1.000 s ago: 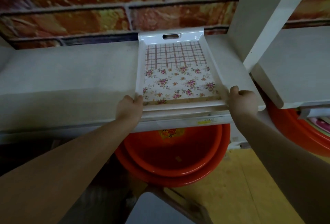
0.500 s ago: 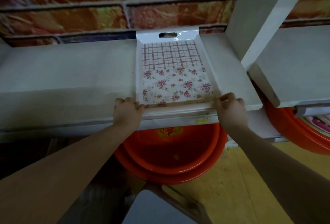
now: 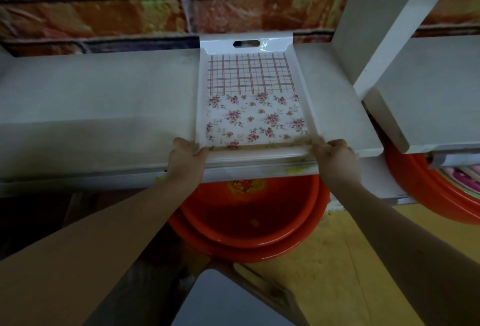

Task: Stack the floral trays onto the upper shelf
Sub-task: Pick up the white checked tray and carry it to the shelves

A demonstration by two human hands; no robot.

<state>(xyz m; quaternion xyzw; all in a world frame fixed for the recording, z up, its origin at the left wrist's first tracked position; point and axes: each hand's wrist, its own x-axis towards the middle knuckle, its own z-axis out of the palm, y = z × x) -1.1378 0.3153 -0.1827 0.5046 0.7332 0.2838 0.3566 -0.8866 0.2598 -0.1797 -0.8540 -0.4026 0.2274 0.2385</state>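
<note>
Currently, in the head view, the floral tray (image 3: 253, 97) is lying flat on the upper shelf (image 3: 104, 97), its handle end against the brick wall (image 3: 155, 1). The left hand (image 3: 187, 158) is gripping the tray's near left corner, and the right hand (image 3: 335, 155) is gripping the near right corner. Both hands are sitting at the shelf's front edge, above the orange basins (image 3: 249, 221).

A housewares shop or storeroom: white shelving (image 3: 104, 97) against a brick-patterned wall (image 3: 130, 1), with nested orange plastic basins (image 3: 249, 227) stored beneath, some bearing a product sticker (image 3: 245, 186).
</note>
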